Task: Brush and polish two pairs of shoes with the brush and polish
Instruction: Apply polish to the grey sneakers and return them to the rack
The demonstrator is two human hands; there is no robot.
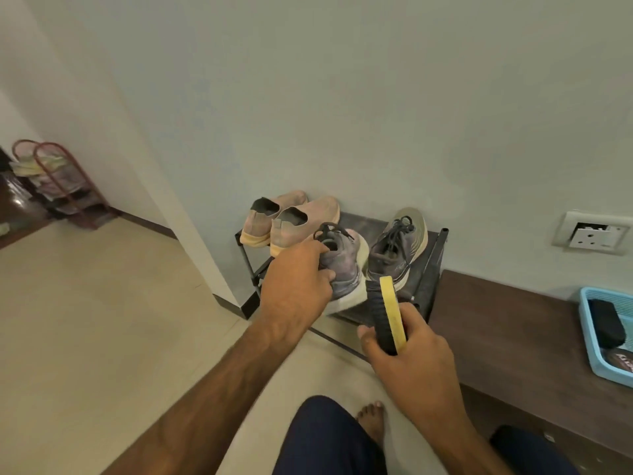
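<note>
My left hand (296, 282) grips a grey laced sneaker (344, 265) by its heel and collar, tilted, just over the front of a low black shoe rack (430, 269). My right hand (407, 351) holds a shoe brush (388, 315) with a yellow back and dark bristles, its tip close to the sneaker's white sole. The matching grey sneaker (399, 245) stands on the rack to the right. A pair of pink slip-on shoes (291, 219) sits at the rack's left end against the wall.
A brown bench (507, 323) runs along the right, carrying a blue tray (592, 337) with a dark brush and a polish tin inside. A wall socket (591, 233) sits above it. My bare foot (371, 419) rests on the beige floor. A red rack (65, 186) stands far left.
</note>
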